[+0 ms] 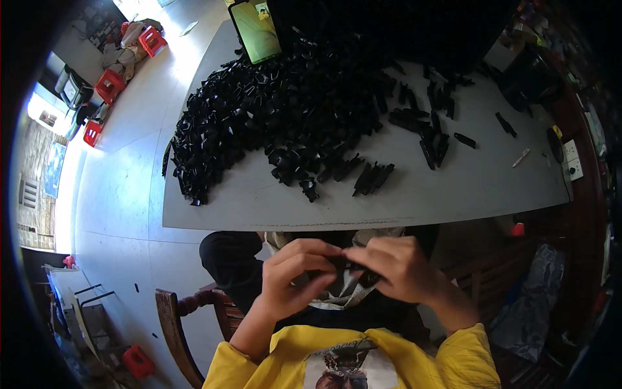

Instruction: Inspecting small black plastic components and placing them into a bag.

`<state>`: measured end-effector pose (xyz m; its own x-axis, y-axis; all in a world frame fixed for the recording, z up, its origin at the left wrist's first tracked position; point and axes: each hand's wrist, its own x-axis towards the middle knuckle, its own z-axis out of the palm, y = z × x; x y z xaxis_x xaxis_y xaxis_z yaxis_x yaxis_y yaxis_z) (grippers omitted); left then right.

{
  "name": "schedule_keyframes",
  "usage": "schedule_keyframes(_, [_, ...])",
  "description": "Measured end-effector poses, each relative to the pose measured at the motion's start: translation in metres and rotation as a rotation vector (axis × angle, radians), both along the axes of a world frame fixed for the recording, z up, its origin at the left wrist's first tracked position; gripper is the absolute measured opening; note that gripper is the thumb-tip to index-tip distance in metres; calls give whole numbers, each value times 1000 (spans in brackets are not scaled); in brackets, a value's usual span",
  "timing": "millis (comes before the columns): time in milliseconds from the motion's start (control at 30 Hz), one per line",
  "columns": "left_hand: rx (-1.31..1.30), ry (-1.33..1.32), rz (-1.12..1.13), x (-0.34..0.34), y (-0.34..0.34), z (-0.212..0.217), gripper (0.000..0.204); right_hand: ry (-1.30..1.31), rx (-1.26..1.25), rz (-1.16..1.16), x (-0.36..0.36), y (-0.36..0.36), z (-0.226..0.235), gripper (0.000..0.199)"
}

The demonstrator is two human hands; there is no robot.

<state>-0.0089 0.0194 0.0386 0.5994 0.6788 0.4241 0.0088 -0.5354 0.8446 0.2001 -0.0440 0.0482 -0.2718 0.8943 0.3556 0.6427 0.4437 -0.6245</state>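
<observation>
My left hand (298,272) and my right hand (398,269) meet over my lap, just below the table's near edge. The left fingers are curled, with their tips against the right hand's fingertips; what they pinch, if anything, is too small to make out. A small black plastic part (354,265) shows dark under my right hand's closed fingers, mostly hidden. Beneath both hands a pale cloth or bag (350,299) lies between my legs. Ahead on the grey table (259,207), a large heap of black plastic parts (259,110) spreads, with longer black pieces (372,178) at its near side.
A phone with a lit screen (256,31) leans at the heap's back. More black pieces (434,146) lie scattered to the right, near a white pen (521,157) and a dark bin-like container (531,78). A wooden chair arm (194,299) is at my left; red stools (110,86) stand beyond.
</observation>
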Motion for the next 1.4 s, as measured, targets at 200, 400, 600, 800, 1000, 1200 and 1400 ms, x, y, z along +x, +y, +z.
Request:
schedule_keyframes(200, [-537, -286, -329, 14, -24, -5, 58, -39, 26, 266, -30, -22, -19, 17])
schedule_keyframes(400, [-468, -297, -370, 19, -24, -18, 44, 96, -6, 273, -34, -18, -26, 24])
schedule_keyframes(600, [199, 224, 232, 17, 10, -23, 16, -81, -114, -77, 7, 8, -36, 35])
schedule_keyframes(800, [401, 557, 378, 13, 45, -50, 26, -348, 21, -467, 57, 46, -60, 47])
schedule_keyframes(1000, [410, 594, 346, 13, 52, -55, 21, -409, 60, -453, 68, 53, -67, 42])
schedule_keyframes(1200, [284, 333, 306, 17, 36, -48, 20, -186, 65, -363, 44, 22, -36, 38])
schedule_keyframes(1400, [59, 123, 197, 15, 15, -23, 28, -32, -34, -128, 21, 8, -17, 43])
